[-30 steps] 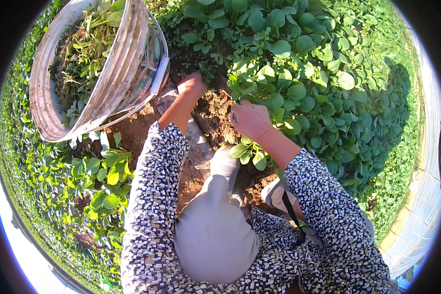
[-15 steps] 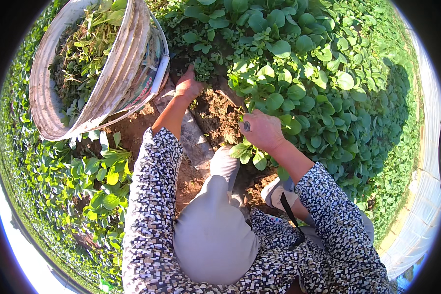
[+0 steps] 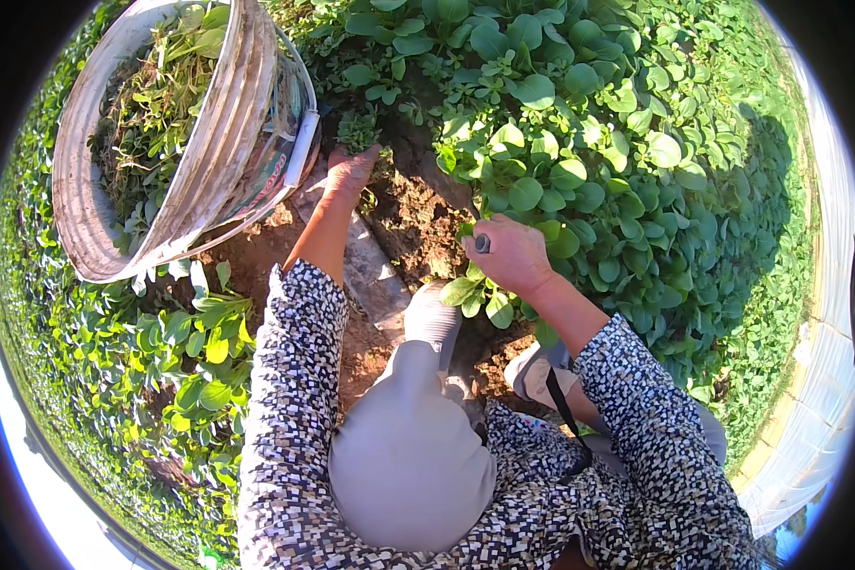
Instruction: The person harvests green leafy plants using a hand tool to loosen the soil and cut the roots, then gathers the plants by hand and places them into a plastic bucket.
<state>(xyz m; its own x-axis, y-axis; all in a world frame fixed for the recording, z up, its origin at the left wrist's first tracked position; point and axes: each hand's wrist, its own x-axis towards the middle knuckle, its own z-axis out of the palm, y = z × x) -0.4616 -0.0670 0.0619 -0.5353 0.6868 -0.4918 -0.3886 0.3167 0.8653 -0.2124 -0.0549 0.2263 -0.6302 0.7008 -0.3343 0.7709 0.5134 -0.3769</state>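
Observation:
My left hand (image 3: 350,173) is closed at the base of a small leafy weed (image 3: 359,130), beside the bucket and above bare soil. Its fingertips are partly hidden by the leaves. My right hand (image 3: 515,256) is a fist around a tool handle (image 3: 483,244); only the round grey end shows, and the rest of the tool is hidden by the hand and leaves. Broad-leaved green plants (image 3: 525,194) grow close around that fist. Between the hands lies loose brown soil (image 3: 418,223).
A tilted, ribbed white bucket (image 3: 242,104) filled with pulled greens (image 3: 166,100) stands at upper left. Leafy plants (image 3: 195,347) grow below it. My shoe (image 3: 432,318) rests on the soil near a flat grey strip (image 3: 375,271). Pale plastic sheeting (image 3: 817,380) edges the right side.
My left hand has shifted slightly left and down, with the weed now at its fingers. My right hand has barely moved and keeps its grip on the handle.

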